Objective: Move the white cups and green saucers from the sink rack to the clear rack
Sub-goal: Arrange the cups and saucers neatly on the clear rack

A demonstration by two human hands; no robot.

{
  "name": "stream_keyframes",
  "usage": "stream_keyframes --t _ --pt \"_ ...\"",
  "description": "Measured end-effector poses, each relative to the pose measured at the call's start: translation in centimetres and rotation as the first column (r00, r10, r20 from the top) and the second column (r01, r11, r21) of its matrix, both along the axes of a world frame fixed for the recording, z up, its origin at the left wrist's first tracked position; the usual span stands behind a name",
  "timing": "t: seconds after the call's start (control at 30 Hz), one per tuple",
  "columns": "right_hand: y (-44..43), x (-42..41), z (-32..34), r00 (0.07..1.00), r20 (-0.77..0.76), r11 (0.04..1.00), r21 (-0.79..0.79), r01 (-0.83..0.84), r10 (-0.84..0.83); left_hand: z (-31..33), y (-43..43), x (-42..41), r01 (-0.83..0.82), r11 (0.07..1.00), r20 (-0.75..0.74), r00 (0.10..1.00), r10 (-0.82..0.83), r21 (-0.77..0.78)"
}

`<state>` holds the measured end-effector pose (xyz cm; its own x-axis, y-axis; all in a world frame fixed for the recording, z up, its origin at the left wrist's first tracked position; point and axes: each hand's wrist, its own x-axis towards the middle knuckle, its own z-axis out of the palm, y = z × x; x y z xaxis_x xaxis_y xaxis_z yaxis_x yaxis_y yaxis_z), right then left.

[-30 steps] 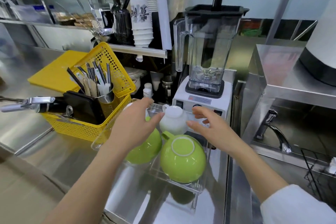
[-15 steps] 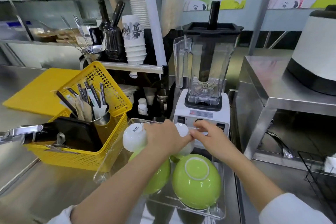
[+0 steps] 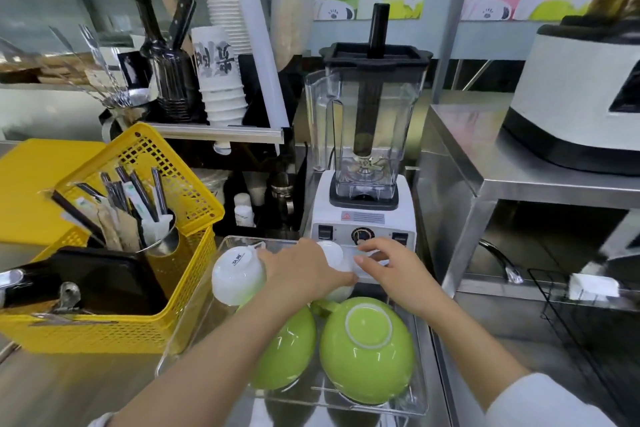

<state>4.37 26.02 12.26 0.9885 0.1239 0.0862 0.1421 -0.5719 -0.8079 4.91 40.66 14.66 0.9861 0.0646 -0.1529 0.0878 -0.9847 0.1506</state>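
Note:
The clear rack (image 3: 420,388) sits on the steel counter in front of me. Two green pieces lie upside down in its near half, one at the right (image 3: 367,350) and one at the left (image 3: 287,354). One white cup (image 3: 235,276) rests tilted at the rack's far left. My left hand (image 3: 301,270) covers a second white cup (image 3: 334,255) at the far middle and grips it. My right hand (image 3: 391,270) touches the rack's far right edge beside that cup, fingers apart. The black wire sink rack (image 3: 588,322) is at the right.
A yellow basket (image 3: 166,184) with utensils and a black tray stands left of the clear rack. A blender (image 3: 365,163) stands right behind it. A steel shelf with a white machine (image 3: 571,104) is at the right, above the sink tap (image 3: 502,260).
The view has tilted up and moved closer. My left hand went from the left cup onto the middle white cup, and my right hand settled at the rack's far edge.

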Motion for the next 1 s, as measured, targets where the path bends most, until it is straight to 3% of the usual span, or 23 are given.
stream_keyframes --t 0.3,0.6,0.67,0.77,0.9,1.0 --pt "-0.6 0.5 0.9 0.996 0.076 0.991 0.128 0.043 -0.053 0.1 1.3 -0.5 0.112 0.993 -0.012 0.994 -0.112 -0.027" --pt "-1.6 1.2 0.8 0.996 0.062 0.978 0.199 0.055 -0.068 1.2 2.3 0.7 0.357 0.92 0.0 0.932 -0.362 -0.159" --pt "-1.9 1.3 0.7 0.995 0.08 0.989 0.14 0.05 -0.061 1.8 2.4 0.8 0.403 0.889 -0.005 0.91 -0.414 -0.218" --pt "-2.4 1.5 0.6 0.982 0.188 0.996 -0.084 -0.012 0.028 2.2 2.4 1.1 0.484 0.841 0.006 0.867 -0.497 -0.24" --pt "-2.7 1.8 0.3 0.95 0.271 0.933 -0.355 -0.052 0.156 2.0 2.4 2.3 0.569 0.785 -0.007 0.809 -0.588 -0.247" --pt "-2.7 1.9 0.5 0.94 0.283 0.889 -0.455 -0.046 0.193 2.3 2.4 2.6 0.585 0.772 -0.046 0.789 -0.613 -0.249"
